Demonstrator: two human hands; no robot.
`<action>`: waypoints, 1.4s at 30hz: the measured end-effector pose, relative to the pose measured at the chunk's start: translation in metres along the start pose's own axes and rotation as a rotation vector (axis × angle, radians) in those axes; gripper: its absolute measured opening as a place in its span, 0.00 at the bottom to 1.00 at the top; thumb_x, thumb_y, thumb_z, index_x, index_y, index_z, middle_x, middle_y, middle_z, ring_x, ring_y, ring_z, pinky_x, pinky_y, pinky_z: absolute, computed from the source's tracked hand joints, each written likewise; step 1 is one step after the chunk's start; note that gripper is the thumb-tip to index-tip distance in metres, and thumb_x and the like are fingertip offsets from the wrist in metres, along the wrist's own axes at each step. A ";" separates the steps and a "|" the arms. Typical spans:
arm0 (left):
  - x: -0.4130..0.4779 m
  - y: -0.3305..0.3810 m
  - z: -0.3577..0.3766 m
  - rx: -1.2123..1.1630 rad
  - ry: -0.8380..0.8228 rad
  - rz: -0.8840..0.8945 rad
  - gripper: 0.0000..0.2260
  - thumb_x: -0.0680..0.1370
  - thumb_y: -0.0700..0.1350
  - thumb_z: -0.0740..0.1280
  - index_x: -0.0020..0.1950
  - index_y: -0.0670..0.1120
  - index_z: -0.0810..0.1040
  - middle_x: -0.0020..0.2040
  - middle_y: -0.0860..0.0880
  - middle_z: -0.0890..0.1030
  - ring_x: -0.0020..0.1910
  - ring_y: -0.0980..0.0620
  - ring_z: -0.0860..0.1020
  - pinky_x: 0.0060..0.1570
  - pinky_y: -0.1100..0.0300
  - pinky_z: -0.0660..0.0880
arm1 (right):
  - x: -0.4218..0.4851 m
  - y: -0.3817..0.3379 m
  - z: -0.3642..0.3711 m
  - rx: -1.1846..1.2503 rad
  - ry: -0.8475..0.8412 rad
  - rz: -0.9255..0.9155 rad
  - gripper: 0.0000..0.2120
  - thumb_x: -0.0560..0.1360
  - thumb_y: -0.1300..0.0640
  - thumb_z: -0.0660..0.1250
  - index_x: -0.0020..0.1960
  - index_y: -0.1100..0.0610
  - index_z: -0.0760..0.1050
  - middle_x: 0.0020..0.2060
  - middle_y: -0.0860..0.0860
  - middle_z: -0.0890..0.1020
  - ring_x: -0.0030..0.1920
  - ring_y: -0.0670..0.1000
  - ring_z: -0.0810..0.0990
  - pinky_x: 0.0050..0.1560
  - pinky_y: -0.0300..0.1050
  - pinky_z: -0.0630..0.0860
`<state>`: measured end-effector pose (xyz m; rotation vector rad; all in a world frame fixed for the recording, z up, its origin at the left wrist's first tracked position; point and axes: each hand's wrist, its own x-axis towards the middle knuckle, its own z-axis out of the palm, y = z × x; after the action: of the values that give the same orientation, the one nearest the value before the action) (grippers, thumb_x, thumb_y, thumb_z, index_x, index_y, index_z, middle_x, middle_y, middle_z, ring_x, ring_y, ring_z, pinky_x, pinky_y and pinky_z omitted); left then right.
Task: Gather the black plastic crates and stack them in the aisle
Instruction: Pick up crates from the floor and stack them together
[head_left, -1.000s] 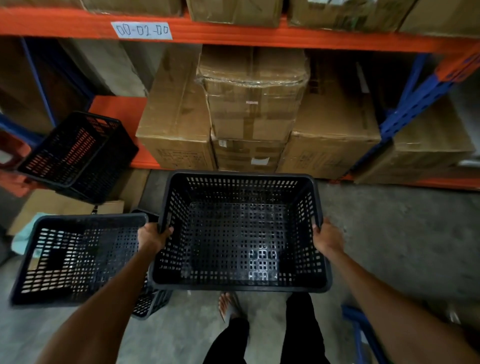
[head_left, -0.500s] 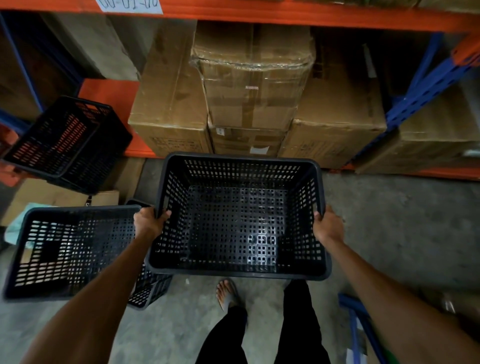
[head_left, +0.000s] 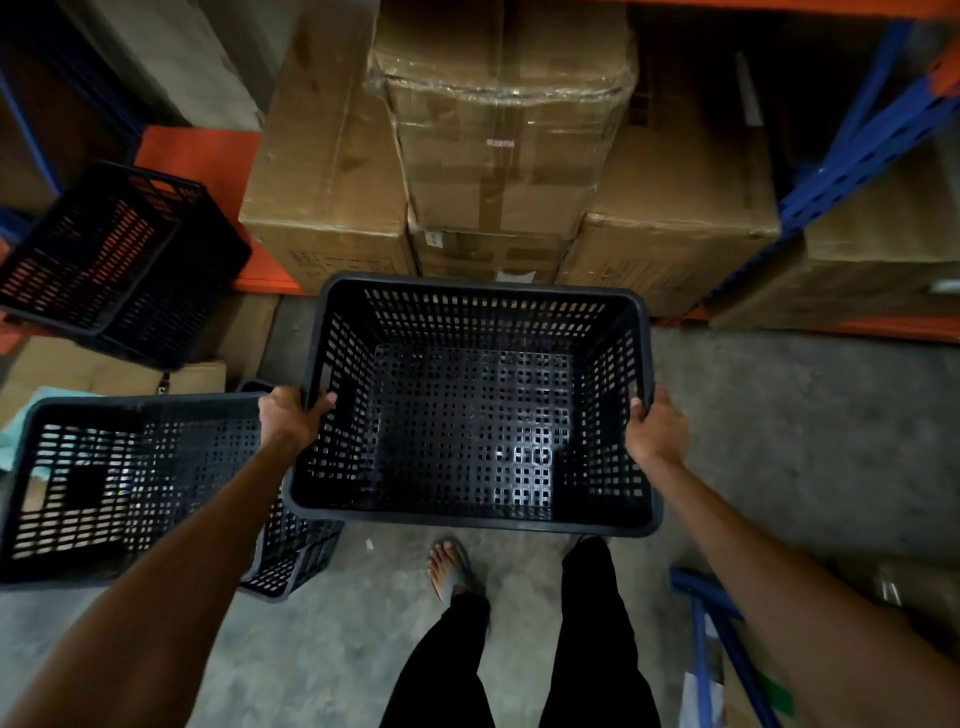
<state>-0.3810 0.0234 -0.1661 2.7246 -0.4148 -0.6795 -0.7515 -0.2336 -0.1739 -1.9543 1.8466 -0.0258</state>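
I hold an empty black perforated crate (head_left: 467, 415) in the air above the concrete floor, its open top facing me. My left hand (head_left: 288, 418) grips its left rim and my right hand (head_left: 655, 426) grips its right rim. To the left stands another black crate (head_left: 119, 483), apparently on top of one more whose corner (head_left: 291, 561) shows beneath. A further black crate (head_left: 119, 260) sits tilted at the far left, against the orange shelf edge.
Stacked cardboard boxes (head_left: 493, 145) fill the low shelf straight ahead. Orange beams (head_left: 197, 156) and blue uprights (head_left: 857, 156) frame the rack. My legs and a sandalled foot (head_left: 449, 566) stand below the crate. A blue frame (head_left: 711, 634) is at lower right.
The view has closed in on the shelf and tipped downward; the crate stays gripped in both hands and now sits nearer the boxes. The other crates have not moved.
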 end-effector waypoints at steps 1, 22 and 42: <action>0.000 -0.001 0.001 -0.001 0.006 0.001 0.21 0.75 0.54 0.71 0.51 0.36 0.84 0.49 0.33 0.84 0.51 0.35 0.81 0.53 0.50 0.76 | 0.000 0.001 0.002 0.000 0.005 -0.003 0.15 0.82 0.53 0.57 0.65 0.60 0.69 0.48 0.64 0.83 0.49 0.66 0.81 0.43 0.53 0.75; 0.003 -0.004 0.003 -0.005 0.120 0.074 0.20 0.76 0.55 0.69 0.56 0.39 0.84 0.51 0.36 0.85 0.51 0.39 0.83 0.54 0.50 0.79 | 0.003 0.004 0.016 0.100 0.114 -0.101 0.15 0.82 0.55 0.57 0.65 0.62 0.69 0.48 0.66 0.82 0.47 0.68 0.81 0.43 0.55 0.76; 0.004 -0.004 0.005 -0.033 0.129 0.045 0.21 0.75 0.55 0.70 0.55 0.37 0.83 0.51 0.35 0.85 0.51 0.37 0.83 0.52 0.48 0.80 | -0.002 0.003 0.018 0.114 0.130 -0.079 0.14 0.82 0.56 0.57 0.64 0.61 0.68 0.46 0.66 0.82 0.45 0.67 0.82 0.40 0.49 0.74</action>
<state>-0.3798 0.0243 -0.1736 2.7001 -0.4291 -0.4910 -0.7494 -0.2267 -0.1904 -1.9856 1.8045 -0.2824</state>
